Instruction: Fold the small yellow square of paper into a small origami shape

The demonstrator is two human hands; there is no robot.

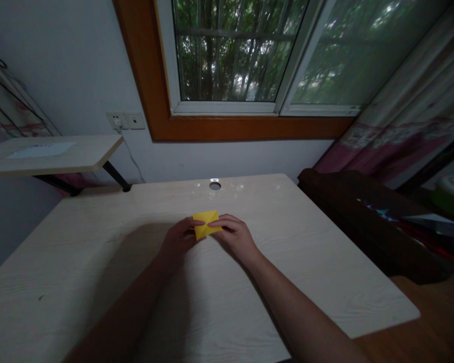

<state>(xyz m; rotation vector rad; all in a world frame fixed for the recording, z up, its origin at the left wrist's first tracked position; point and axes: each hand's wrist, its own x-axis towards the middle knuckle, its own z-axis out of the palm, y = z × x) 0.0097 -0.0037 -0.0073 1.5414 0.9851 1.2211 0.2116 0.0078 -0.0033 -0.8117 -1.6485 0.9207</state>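
Note:
A small square of folded yellow paper (208,217) is held up a little above the pale desk (310,262), with crease or flap lines meeting near its middle. My left hand (178,239) pinches it from the left, thumb lying across the front face. From the right, my right hand (237,235) grips the opposite side, its thumb also on the front and close to the other thumb tip. The fingers behind the paper are partly hidden.
A raised shelf (102,151) on black legs stands at the desk's back left, a paper sheet (41,150) on it. Near the back edge is a round cable hole (215,186). To the right sits a dark wooden cabinet (340,212) with items on it. A window is behind.

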